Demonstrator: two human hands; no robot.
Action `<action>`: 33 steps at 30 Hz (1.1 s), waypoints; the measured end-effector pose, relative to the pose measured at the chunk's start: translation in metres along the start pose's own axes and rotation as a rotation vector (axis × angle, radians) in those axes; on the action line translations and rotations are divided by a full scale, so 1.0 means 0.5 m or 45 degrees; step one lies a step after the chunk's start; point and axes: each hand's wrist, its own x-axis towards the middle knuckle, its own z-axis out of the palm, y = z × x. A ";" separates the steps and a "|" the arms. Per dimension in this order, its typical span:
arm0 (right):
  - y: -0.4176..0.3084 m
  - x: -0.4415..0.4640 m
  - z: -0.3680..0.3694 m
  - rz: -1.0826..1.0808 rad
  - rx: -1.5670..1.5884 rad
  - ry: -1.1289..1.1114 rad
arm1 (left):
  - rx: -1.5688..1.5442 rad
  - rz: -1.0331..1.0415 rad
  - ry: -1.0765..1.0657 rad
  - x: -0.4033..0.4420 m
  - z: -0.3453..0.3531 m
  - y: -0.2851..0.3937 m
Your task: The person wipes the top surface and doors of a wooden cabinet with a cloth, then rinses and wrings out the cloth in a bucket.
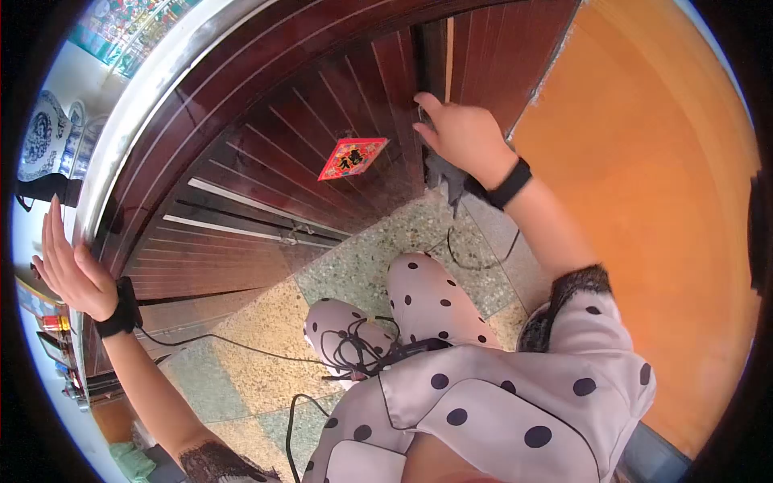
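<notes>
My right hand (471, 141) is at the dark wooden cabinet door (322, 105), its thumb and forefinger around a small handle at the door's edge. A red diamond-shaped paper sign (353, 158) is stuck on this door. My left hand (76, 278) is raised at the counter edge (121, 173), fingers stretched out and holding nothing. Close to its fingertips is a black handle (50, 189). Just below my right hand hangs a dark grey item (445, 175), partly hidden by the wrist.
Blue-and-white dishes (48, 133) stand on the counter. More cabinet doors (241, 241) run to the left. An orange-brown panel (644, 201) fills the right side. Thin black cables (233, 342) run from my wristbands across my lap, above the speckled tile floor (233, 378).
</notes>
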 end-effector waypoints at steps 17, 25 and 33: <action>0.011 0.042 -0.080 -0.251 -0.659 -0.301 | -0.241 -0.043 0.289 0.020 -0.016 0.029; 0.035 -0.150 -0.174 -0.098 -0.364 -0.088 | -1.498 0.168 -0.485 0.044 -0.114 0.451; 0.113 -0.284 -0.271 0.127 -0.494 -0.008 | -2.631 -0.727 -2.051 0.142 0.019 0.974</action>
